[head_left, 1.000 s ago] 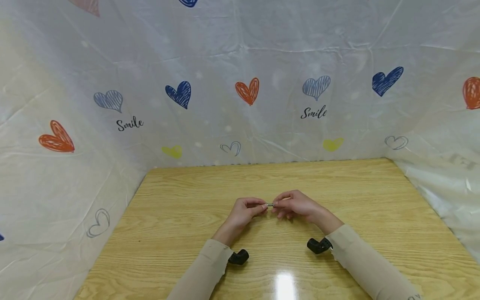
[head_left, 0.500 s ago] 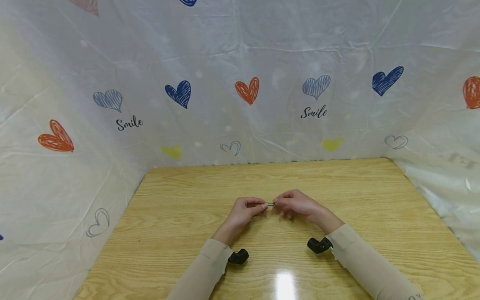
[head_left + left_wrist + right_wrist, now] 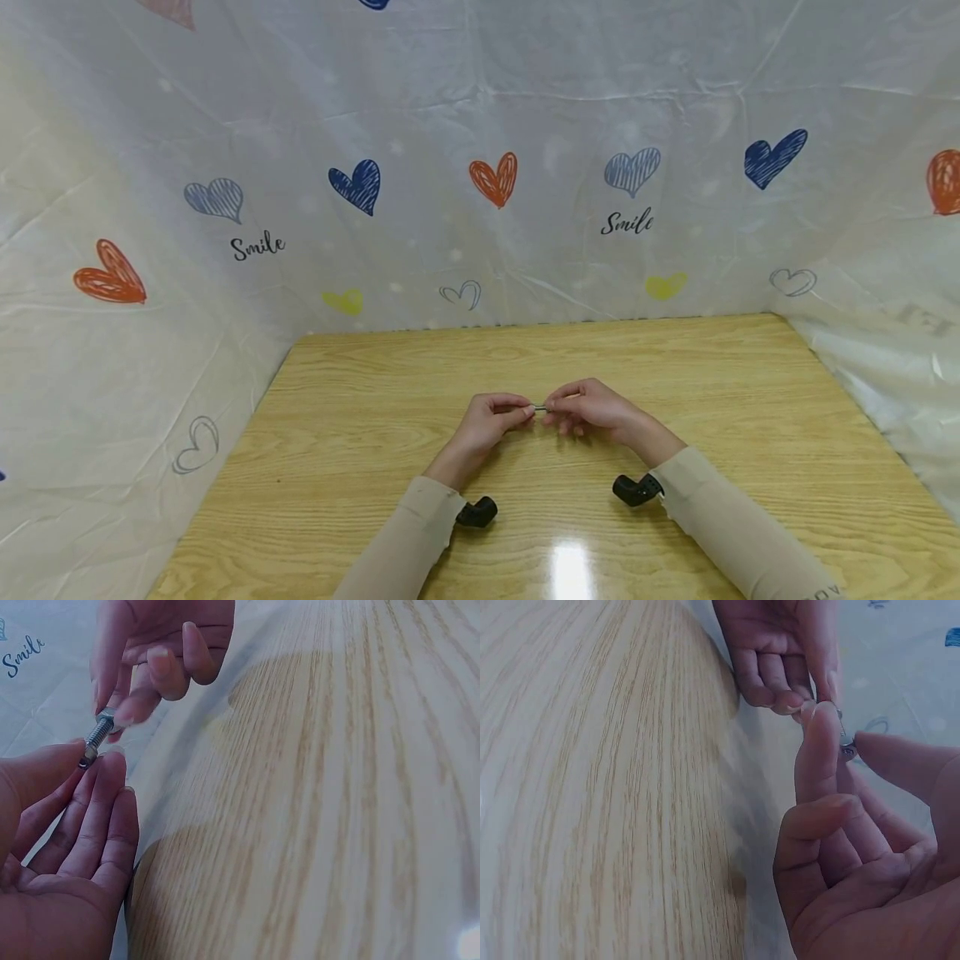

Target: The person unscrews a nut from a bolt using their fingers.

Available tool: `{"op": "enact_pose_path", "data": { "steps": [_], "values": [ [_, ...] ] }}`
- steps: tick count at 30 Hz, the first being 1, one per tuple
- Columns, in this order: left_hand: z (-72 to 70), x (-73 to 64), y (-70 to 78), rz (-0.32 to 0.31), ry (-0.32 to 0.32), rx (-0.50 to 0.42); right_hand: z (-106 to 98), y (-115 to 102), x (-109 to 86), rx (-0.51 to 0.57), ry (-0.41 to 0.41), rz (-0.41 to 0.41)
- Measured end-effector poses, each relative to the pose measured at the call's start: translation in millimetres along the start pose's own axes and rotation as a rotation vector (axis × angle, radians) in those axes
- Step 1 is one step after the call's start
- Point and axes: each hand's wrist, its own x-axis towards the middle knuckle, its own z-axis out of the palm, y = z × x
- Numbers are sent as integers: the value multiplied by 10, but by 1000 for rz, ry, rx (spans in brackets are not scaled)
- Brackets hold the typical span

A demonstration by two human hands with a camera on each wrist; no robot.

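Observation:
A small silver bolt point(image 3: 540, 407) lies level between my two hands, above the middle of the table. My left hand point(image 3: 487, 423) pinches its left end between thumb and fingers. At the other end, the thumb and fingertips of my right hand point(image 3: 598, 410) grip a shiny nut-like piece point(image 3: 107, 715). Screw thread shows on the bolt's shank point(image 3: 98, 733) between the hands in the left wrist view. The right wrist view shows a round metal end point(image 3: 847, 751) beside my right thumb; fingers hide much of the rest.
Beneath the hands is a wood-grain table point(image 3: 360, 417). A pale sheet printed with hearts point(image 3: 420, 242) hangs behind it and along both sides. Black wrist cameras point(image 3: 477, 512) stick out from both sleeves.
My right fingers drew back and curled slightly half a second ago, then came forward along the bolt's end again. The left hand and the bolt stay almost still.

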Motion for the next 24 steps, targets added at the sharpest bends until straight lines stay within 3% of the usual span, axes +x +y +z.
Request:
{"op": "enact_pose_path", "data": {
  "steps": [8,24],
  "values": [
    [-1,5,-7,-7,-9,-32,-20,17,1,25,-22,-33],
    [2,5,-11,25,-10,-16,21,8,11,-35,21,32]
  ]
}}
